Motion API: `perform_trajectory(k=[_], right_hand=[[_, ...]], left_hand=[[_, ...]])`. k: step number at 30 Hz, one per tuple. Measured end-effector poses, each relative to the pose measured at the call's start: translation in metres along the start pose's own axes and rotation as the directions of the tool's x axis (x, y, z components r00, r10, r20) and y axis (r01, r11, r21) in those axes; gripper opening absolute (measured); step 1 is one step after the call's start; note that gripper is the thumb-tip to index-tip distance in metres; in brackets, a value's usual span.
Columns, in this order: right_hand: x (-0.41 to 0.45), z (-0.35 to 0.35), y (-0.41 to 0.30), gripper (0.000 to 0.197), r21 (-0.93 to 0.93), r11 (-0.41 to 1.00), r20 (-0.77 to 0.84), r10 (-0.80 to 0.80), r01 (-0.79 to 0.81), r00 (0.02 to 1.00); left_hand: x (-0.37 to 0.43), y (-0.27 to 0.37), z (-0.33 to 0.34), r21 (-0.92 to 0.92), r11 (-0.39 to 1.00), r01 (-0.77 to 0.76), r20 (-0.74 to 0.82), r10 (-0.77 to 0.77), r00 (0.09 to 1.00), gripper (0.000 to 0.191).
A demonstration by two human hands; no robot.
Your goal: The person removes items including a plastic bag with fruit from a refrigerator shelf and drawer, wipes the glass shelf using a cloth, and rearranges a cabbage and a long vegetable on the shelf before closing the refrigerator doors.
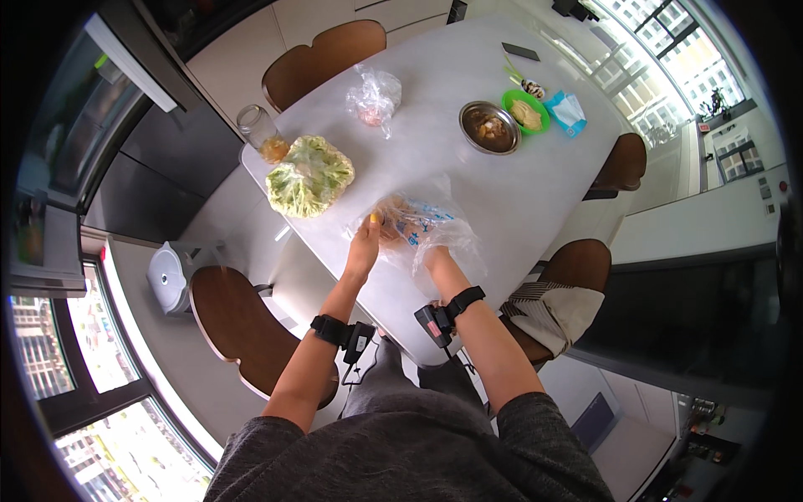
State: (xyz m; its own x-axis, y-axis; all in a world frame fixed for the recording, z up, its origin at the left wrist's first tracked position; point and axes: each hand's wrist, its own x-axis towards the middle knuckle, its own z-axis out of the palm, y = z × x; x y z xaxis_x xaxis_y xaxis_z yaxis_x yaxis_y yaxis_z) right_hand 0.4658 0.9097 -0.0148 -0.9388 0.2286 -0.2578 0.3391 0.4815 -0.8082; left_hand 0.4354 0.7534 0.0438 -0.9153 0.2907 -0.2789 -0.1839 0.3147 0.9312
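Note:
A clear plastic bag [461, 235] with blue printed writing lies on the near part of the table. Tan-brown contents [390, 216] show through its left side; what they are is unclear. My left hand [362, 249] grips the bag at that side, its thumb with a yellow nail lying on top. My right hand [437, 256] reaches into the bag from the near right, with the film over its fingers, so their grip is hidden. Just beyond my left hand sits a plastic-wrapped cauliflower [308, 179].
On the table [426, 125] stand a glass jar [256, 128] with something amber inside, a knotted plastic bag [374, 97] with pinkish contents, a steel bowl [489, 127] of brown food, a green bowl [526, 113] and a blue-white packet [566, 113]. Wooden chairs [235, 326] surround it.

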Motion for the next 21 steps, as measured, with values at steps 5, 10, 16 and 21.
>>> perform_trajectory(k=[5,10,16,21], right_hand=[[-0.005,-0.014,0.002,0.042,0.311,0.949,-0.081,0.082,-0.053,0.993],[-0.025,-0.029,-0.04,0.047,0.915,0.347,0.104,0.29,-0.206,0.951],[-0.055,-0.042,-0.033,0.04,0.503,0.818,-0.084,0.366,-0.278,0.927],[-0.05,-0.052,-0.037,0.035,0.166,0.921,-0.205,0.381,-0.352,0.901]], left_hand=[[0.004,-0.002,0.016,-0.072,0.996,0.055,0.072,-0.049,0.996,0.05],[0.002,0.005,0.006,-0.031,0.995,0.09,0.055,-0.088,0.995,0.049],[-0.006,0.015,-0.002,0.033,0.999,0.034,0.063,-0.036,0.997,0.048],[-0.015,0.02,0.005,0.154,0.968,-0.2,-0.09,0.216,0.972,0.045]])
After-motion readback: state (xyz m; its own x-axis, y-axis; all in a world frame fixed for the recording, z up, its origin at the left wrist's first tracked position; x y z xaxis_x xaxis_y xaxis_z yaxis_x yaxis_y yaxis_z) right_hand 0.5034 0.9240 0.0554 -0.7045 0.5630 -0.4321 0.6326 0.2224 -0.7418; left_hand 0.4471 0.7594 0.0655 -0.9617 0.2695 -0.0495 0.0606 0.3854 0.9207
